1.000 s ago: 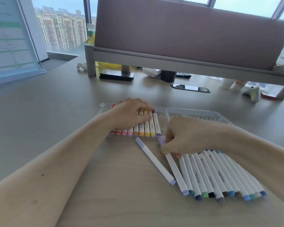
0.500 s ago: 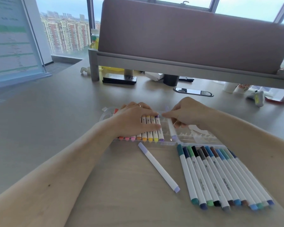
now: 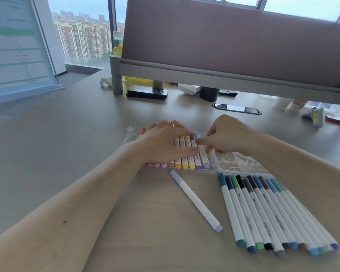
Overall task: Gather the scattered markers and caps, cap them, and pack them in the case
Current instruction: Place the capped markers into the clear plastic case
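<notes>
One step in hand: by my reading, seating the lavender marker [image 3: 203, 157] into the next free slot of the case [image 3: 243, 165], at the right end of the filled row.
Doing it well: keep the barrel parallel to its neighbours and press it down evenly along its length. Pushed at one end only, it would likely tip up or ride over the purple one beside it.
Left hand [image 3: 165, 143]: spread flat, fingers straight, lying across the packed markers [image 3: 185, 161] and pressing them down. This looks like a sensible brace against the row popping out while the new one goes in.
Right hand [image 3: 228, 136]: fingers curled, pinching the upper part of the lavender marker between thumb and fingertips. Whether the barrel is fully home in its slot I cannot tell.
Case position: clear plastic, lying open on the desk [image 3: 67, 154] under both hands, with the right part of its slots unfilled.
Waiting: one loose pale-purple marker [image 3: 194, 199] lies at a slant just in front of the case, and a row of capped markers [image 3: 273, 213] lies side by side to the right of it.
</notes>
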Demonstrator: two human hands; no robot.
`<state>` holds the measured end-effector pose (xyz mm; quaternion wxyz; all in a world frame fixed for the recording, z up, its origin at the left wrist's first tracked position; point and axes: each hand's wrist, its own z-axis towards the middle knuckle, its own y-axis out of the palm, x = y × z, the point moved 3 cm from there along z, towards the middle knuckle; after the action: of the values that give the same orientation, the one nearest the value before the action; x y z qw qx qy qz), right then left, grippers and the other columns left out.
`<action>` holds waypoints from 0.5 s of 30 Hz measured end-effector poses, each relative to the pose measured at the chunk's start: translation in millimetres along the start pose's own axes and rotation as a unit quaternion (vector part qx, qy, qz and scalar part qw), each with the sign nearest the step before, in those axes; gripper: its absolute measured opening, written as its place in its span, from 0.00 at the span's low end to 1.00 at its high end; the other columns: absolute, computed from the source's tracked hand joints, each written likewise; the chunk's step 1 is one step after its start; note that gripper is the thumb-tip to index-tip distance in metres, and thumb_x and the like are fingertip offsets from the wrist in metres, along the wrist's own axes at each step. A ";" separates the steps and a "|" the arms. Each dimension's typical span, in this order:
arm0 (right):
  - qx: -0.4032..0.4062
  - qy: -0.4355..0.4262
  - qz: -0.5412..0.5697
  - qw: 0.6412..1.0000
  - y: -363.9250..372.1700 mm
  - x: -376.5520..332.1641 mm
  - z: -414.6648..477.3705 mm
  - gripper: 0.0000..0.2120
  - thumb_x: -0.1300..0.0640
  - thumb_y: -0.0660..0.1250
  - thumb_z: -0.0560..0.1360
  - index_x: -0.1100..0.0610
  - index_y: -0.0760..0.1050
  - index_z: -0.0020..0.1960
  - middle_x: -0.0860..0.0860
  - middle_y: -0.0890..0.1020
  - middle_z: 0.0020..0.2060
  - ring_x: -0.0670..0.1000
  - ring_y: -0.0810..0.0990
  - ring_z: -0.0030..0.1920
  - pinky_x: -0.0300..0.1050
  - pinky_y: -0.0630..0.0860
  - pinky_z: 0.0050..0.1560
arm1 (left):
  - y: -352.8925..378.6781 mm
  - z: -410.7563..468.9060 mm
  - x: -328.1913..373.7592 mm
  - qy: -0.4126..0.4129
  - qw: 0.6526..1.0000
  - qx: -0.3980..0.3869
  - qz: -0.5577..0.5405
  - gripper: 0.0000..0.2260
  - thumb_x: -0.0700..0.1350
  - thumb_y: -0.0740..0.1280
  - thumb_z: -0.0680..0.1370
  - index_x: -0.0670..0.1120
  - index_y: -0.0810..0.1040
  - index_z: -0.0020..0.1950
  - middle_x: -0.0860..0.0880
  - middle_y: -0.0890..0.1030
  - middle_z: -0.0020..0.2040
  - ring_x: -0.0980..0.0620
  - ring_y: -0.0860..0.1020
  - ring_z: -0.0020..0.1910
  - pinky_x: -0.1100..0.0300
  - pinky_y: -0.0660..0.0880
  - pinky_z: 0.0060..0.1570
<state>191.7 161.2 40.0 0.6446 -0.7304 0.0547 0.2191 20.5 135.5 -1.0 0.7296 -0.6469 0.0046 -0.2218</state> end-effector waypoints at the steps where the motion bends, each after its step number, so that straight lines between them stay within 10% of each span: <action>1: -0.011 -0.006 0.011 1.000 -0.7 2.4 -1.5 0.15 0.47 0.73 0.76 0.58 0.85 0.40 0.46 0.84 0.27 0.39 0.76 0.21 0.32 0.71 0.28 | -0.8 -0.8 0.7 -0.001 1.000 -0.001 0.002 0.27 0.72 0.58 0.77 0.65 0.71 0.74 0.57 0.72 0.71 0.51 0.68 0.68 0.49 0.64 0.67; 15: -0.026 -0.012 0.117 0.993 5.9 20.5 -12.9 0.02 0.57 0.75 0.76 0.56 0.85 0.46 0.52 0.81 0.31 0.47 0.74 0.28 0.37 0.72 0.29 | 2.9 2.9 24.2 -0.042 0.997 -0.032 0.061 0.40 0.81 0.58 0.68 0.65 0.67 0.76 0.54 0.67 0.73 0.47 0.64 0.70 0.45 0.62 0.66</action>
<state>211.2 151.9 27.5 0.5961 -0.7326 0.1268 0.3032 44.1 130.5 3.5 0.7203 -0.6769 0.0205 -0.1499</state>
